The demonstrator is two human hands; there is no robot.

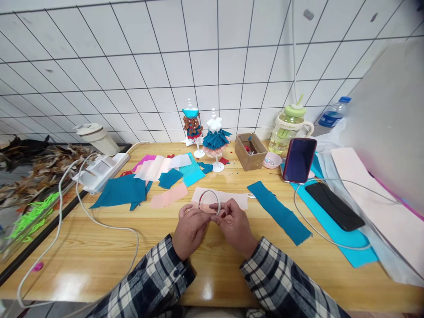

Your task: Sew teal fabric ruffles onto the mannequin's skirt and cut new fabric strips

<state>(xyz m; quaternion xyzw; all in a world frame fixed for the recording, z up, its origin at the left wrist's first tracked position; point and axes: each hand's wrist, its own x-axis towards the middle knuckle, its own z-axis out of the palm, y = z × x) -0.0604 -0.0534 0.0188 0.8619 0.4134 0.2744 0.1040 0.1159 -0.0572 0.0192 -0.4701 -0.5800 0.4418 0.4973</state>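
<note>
A thin white ring [209, 191] stands upright between my hands above the table's middle. My left hand [191, 229] is closed, its fingertips pinching the ring's lower edge. From the other side, my right hand [236, 227] closes on the ring's lower right, its fingertips meeting those of my left hand. Behind the ring lies a pale pink strip [236, 200]. A peach piece [169, 195] is to the left, and a long teal strip [280, 213] to the right. Beyond stands a small white dress form [214, 125] with a teal and peach skirt.
At the back are a second dressed form [191, 126], a cardboard box [250, 152], a pink dish [272, 160] and a green-lidded jug [288, 128]. Two phones [300, 160] and a cable are right. Teal cloth [119, 191] and a power strip [102, 172] are left.
</note>
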